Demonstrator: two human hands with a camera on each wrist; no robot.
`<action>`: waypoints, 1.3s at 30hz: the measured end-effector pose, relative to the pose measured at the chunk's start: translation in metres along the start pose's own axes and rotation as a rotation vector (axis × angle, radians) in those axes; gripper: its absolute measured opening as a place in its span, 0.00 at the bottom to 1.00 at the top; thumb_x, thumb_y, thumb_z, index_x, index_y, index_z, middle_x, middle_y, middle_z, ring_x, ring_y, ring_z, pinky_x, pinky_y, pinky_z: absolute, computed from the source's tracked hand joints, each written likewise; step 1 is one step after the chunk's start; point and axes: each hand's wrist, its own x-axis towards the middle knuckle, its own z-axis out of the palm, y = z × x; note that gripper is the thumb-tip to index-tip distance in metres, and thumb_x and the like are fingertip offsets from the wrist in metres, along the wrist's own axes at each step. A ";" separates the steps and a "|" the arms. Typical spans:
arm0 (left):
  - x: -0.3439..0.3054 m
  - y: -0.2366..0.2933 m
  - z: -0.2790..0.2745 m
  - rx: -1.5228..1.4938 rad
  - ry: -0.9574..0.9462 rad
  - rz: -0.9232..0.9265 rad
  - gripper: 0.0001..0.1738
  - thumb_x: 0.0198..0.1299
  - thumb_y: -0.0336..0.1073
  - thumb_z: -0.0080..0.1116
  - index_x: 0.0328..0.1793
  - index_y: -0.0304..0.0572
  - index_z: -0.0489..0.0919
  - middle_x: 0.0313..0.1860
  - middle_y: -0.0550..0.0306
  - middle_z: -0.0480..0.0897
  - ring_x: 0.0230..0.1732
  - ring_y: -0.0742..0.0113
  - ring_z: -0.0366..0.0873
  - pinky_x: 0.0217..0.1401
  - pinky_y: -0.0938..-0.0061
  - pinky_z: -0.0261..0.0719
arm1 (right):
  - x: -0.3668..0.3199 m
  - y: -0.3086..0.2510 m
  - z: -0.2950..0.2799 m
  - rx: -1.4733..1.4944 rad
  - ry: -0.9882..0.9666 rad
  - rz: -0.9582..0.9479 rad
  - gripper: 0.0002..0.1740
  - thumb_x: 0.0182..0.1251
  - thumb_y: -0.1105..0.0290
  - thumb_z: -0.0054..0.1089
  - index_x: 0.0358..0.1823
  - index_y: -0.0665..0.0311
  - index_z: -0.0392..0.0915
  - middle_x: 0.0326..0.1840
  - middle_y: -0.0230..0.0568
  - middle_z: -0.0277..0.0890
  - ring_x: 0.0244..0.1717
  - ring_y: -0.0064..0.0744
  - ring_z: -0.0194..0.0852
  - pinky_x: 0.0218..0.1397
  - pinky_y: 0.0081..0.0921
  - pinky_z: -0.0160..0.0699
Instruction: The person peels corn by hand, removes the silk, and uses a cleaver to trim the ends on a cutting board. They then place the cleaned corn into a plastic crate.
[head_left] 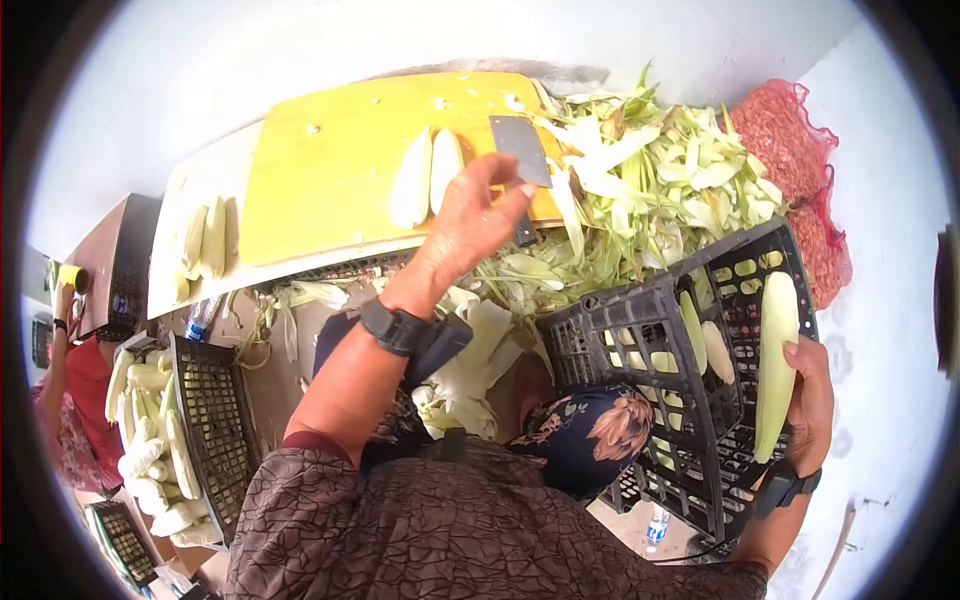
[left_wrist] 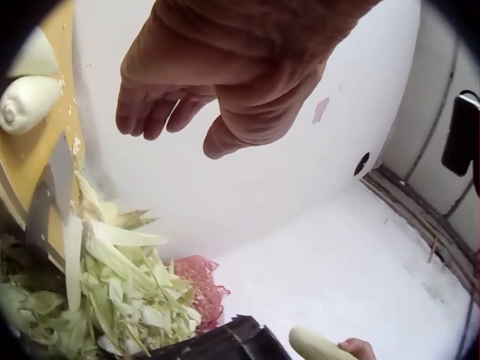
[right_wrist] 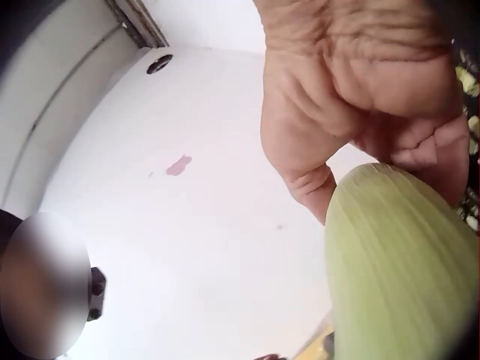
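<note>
From my end I see the right hand (head_left: 812, 400) grasping a corn ear (head_left: 777, 370) beside the crate's (head_left: 715, 430) right edge; the left hand (head_left: 465, 220) is unloaded, fingers loosely bent above the cutting board (head_left: 330, 190). My worry is the cleaver (head_left: 520, 150): its handle juts past the board's edge, so a careless brush could tip it or nick a finger. A slack thumb might let the ear drop against the crate. The ear's long axis runs near to far, its slimmer end towards the body.
</note>
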 end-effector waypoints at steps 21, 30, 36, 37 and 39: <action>-0.034 0.024 -0.023 0.303 -0.269 0.507 0.45 0.35 0.14 0.51 0.67 0.48 0.61 0.65 0.42 0.59 0.67 0.44 0.57 0.67 0.63 0.60 | 0.031 -0.016 0.217 0.292 -0.536 0.051 0.16 0.59 0.62 0.55 0.32 0.73 0.77 0.22 0.36 0.74 0.19 0.21 0.70 0.22 0.18 0.66; -0.044 0.025 -0.022 -0.100 -0.166 -0.095 0.27 0.57 0.31 0.53 0.61 0.29 0.61 0.50 0.38 0.73 0.52 0.54 0.72 0.53 0.69 0.70 | 0.049 0.023 0.221 0.250 -0.559 -0.061 0.16 0.56 0.66 0.59 0.36 0.75 0.76 0.29 0.39 0.76 0.29 0.23 0.74 0.31 0.19 0.71; -0.052 0.021 -0.020 -0.341 -0.399 -0.248 0.25 0.56 0.36 0.58 0.56 0.28 0.66 0.43 0.52 0.76 0.45 0.69 0.72 0.49 0.75 0.72 | 0.045 0.053 0.241 0.227 -0.538 -0.342 0.13 0.55 0.75 0.61 0.39 0.74 0.71 0.32 0.37 0.77 0.32 0.19 0.73 0.35 0.19 0.73; -0.052 0.020 -0.019 -0.332 -0.399 -0.247 0.25 0.56 0.36 0.58 0.56 0.28 0.66 0.43 0.52 0.76 0.45 0.69 0.72 0.49 0.75 0.72 | 0.041 0.056 0.244 0.235 -0.539 -0.345 0.13 0.55 0.75 0.61 0.39 0.74 0.71 0.32 0.37 0.77 0.32 0.19 0.73 0.35 0.19 0.73; -0.050 0.017 -0.016 -0.406 -0.428 -0.206 0.25 0.53 0.34 0.60 0.55 0.29 0.67 0.43 0.53 0.76 0.45 0.70 0.72 0.49 0.75 0.72 | 0.038 0.060 0.248 0.178 -0.407 -0.487 0.14 0.54 0.75 0.62 0.41 0.73 0.71 0.32 0.37 0.77 0.33 0.18 0.72 0.35 0.19 0.73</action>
